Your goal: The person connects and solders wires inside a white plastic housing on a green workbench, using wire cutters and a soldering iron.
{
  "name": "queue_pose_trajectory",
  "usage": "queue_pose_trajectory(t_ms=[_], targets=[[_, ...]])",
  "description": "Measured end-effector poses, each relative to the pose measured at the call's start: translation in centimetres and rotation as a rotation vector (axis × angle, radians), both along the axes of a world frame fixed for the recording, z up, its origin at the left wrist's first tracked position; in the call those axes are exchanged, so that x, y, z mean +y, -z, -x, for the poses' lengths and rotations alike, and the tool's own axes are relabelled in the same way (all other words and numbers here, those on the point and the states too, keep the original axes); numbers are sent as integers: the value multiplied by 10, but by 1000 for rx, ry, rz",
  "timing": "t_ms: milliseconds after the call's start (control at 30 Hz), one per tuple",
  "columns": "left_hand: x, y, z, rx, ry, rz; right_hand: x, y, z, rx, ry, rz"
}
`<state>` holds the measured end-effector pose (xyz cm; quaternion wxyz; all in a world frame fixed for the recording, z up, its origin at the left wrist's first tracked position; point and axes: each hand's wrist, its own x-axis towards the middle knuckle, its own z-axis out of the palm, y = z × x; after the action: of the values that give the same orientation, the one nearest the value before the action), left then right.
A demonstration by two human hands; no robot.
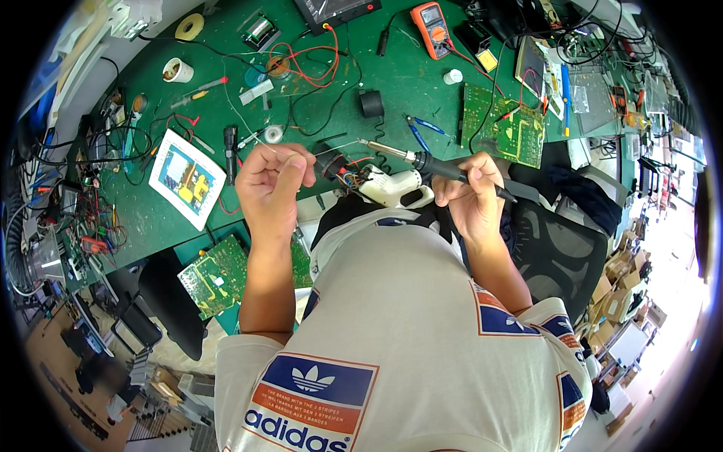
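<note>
1. Head view: a white housing is sitting near the green bench's edge; open surface is showing beyond the blue pliers.
2. Left hand is pinching wire; right hand is gripping a soldering iron. Tip contact is showing unclearly.
3. Bench is carrying a circuit board.
</note>
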<state>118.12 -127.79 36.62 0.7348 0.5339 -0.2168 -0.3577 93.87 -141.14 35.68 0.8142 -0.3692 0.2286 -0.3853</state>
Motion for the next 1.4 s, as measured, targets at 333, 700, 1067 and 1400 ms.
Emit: queue_pose_trajectory(t_ms=[333, 700, 1067, 1400], targets=[[0, 0, -1, 4, -4, -22, 0, 1, -1, 8, -9, 12], [0, 1, -1, 3, -8, -23, 1, 1, 0, 16, -4, 16], [-1, 3, 1, 21, -1, -4, 1, 2, 2, 19, -2, 15], [-1, 4, 1, 7, 11, -4, 1, 2, 1, 19, 5, 12]])
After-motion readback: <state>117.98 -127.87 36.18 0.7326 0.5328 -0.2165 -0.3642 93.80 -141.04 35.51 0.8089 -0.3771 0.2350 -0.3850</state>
